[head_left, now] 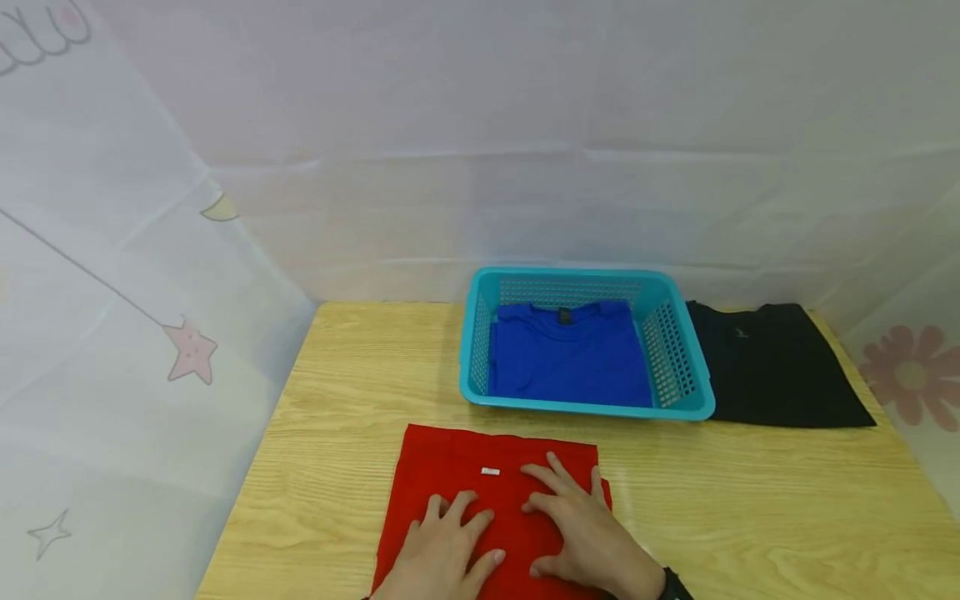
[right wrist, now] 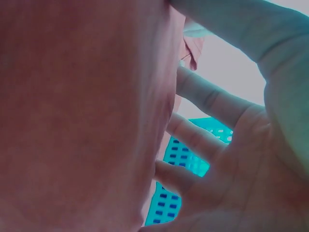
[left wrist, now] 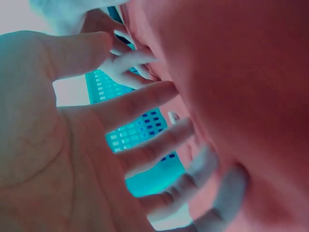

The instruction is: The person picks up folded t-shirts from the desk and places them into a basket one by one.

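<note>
Red shirt (head_left: 513, 529) under left hand (head_left: 442, 550) and right hand (head_left: 581, 529)

A pale backdrop (head_left: 450, 125) stands behind and to both sides of the surface (head_left: 750, 500), which has a light wood grain. On the surface, near its back edge, sits a turquoise basket (head_left: 693, 400) with perforated walls. The red shirt lies flat in front of the basket, running out of the bottom of the head view. Just right of the basket, a black shirt (head_left: 780, 367) lies flat. Inside the basket is a folded blue shirt (head_left: 570, 358), its neckline toward the back.

Both hands are on the red shirt, side by side and apart. The left has its fingers spread and slightly bent, their tips touching the cloth; the right, nearer the shirt's right edge, is likewise spread, fingertips against the fabric. A printed flower (head_left: 911, 375) marks the backdrop at right, a smaller pink star (head_left: 192, 350) at left. Something dark, a band or cuff (head_left: 672, 585), circles the right wrist. Smallest are the blue shirt's dark tag (head_left: 565, 316) and the red shirt's white label (head_left: 491, 472).
</note>
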`<state>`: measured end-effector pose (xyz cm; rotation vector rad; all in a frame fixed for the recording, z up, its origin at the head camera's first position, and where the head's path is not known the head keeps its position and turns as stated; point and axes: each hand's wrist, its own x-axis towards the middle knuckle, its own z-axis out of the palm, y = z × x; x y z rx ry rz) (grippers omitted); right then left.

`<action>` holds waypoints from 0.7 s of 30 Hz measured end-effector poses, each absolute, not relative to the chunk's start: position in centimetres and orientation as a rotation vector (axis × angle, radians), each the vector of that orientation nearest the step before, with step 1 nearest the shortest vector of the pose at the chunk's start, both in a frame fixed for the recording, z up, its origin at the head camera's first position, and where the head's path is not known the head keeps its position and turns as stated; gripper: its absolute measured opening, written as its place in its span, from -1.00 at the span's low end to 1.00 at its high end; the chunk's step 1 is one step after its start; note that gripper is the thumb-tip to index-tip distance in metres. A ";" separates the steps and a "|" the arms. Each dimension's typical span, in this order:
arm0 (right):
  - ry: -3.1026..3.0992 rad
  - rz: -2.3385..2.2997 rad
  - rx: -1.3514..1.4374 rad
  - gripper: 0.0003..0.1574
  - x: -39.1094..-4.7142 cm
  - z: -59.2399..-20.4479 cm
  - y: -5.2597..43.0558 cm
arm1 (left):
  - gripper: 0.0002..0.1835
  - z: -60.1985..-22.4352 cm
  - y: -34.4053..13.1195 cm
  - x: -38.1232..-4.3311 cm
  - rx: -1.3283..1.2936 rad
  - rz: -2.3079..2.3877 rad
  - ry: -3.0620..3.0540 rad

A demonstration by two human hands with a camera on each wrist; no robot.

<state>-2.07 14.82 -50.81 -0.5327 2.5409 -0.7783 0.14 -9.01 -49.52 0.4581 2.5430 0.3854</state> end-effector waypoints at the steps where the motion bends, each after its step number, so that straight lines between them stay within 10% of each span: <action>1: 2.541 -0.781 -0.532 -0.31 -2.0 -50.8 15.0 | -0.36 -49.6 -9.1 0.1 0.462 0.417 2.543; 21: 2.528 -0.812 -0.463 -0.32 -1.7 -50.6 17.3 | -0.44 -49.8 -10.5 -0.1 0.340 0.677 2.765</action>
